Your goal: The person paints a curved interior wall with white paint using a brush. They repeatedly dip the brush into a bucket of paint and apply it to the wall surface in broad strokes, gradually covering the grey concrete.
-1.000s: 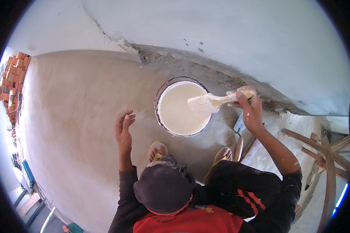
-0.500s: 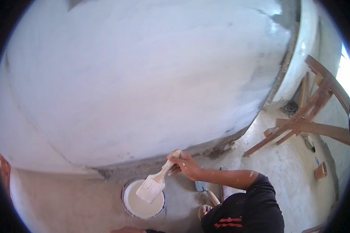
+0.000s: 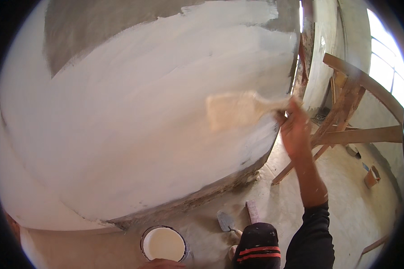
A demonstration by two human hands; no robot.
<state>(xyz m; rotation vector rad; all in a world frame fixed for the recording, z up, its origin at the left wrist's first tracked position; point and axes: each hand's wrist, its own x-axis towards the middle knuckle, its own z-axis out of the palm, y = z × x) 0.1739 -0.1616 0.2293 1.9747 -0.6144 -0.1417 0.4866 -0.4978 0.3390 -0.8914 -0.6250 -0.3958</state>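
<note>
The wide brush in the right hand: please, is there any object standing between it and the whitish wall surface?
Nothing visible stands between them. The wide brush, held in the right hand, appears directly before the wall. The brush is blurred, so I cannot tell whether it touches the surface.

Wide flat brush (image 3: 232,111), whitish all over, blurred, well above and right of the bucket (image 3: 142,245); bristles point left, handle right. Bucket upright, dark-rimmed, holding smooth off-white liquid (image 3: 167,242), near rim partly hidden.
</note>
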